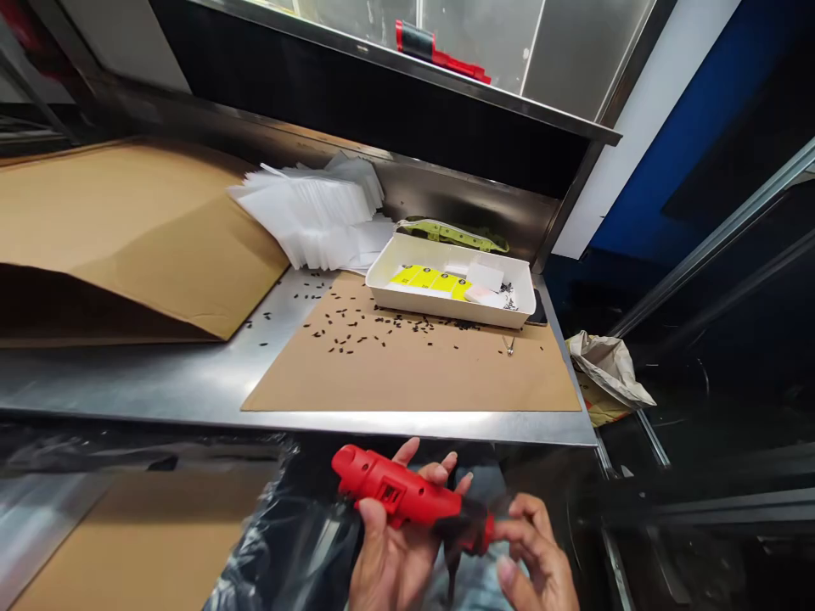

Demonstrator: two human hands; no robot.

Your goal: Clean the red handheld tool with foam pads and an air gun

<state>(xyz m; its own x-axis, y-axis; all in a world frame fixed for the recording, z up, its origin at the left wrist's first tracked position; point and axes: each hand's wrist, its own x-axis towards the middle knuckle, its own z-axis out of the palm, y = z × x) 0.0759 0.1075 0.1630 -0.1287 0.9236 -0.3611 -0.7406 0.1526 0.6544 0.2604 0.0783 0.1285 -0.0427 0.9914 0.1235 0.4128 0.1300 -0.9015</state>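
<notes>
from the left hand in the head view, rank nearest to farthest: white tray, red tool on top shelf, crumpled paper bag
From the left hand:
1. Crumpled paper bag, off the bench's right end.
2. White tray, at the back of the bench.
3. Red tool on top shelf, highest and farthest.

Two hands, the left hand (388,564) and the right hand (538,556), are showing, sharing one red tool (398,492). One white tray (452,293) is sitting near the worktop's (159,382) back right corner, one stack of white sheets (318,212) beside it, and two cardboard sheets (413,365) are lying there.
</notes>
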